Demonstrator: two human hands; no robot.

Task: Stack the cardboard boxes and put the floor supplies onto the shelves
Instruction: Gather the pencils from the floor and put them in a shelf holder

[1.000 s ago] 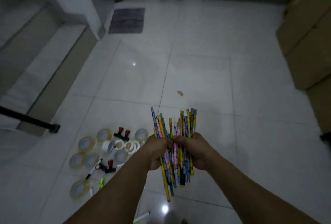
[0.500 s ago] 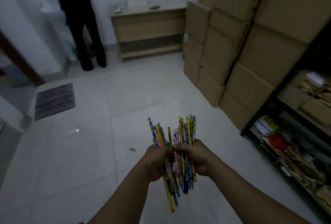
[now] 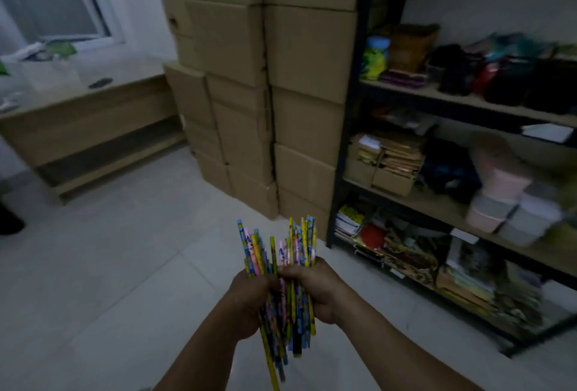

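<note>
Two-handed: clutched pencil bundle (image 3: 281, 253) at lower centre of frame, with left hand (image 3: 249, 300) and right hand (image 3: 318, 290) curled round it. Faced cardboard boxes (image 3: 306, 47) stacked upper centre, shelves (image 3: 462, 106) at right.

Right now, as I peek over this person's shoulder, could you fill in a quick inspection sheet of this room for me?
Surface: pale tiled floor, dimly lit.
Job's things: bundle of coloured pencils held upright in front of the body; cardboard boxes stacked in tall columns by the wall; black-framed shelves on the right, packed with goods.
Clutter: white bag and small items on the wooden desk.
Hands: left hand and right hand both grip the bundle, side by side.
Cables: nothing seen.
Surroundings: window above the desk; the goods on the shelves are too blurred to name.
</note>
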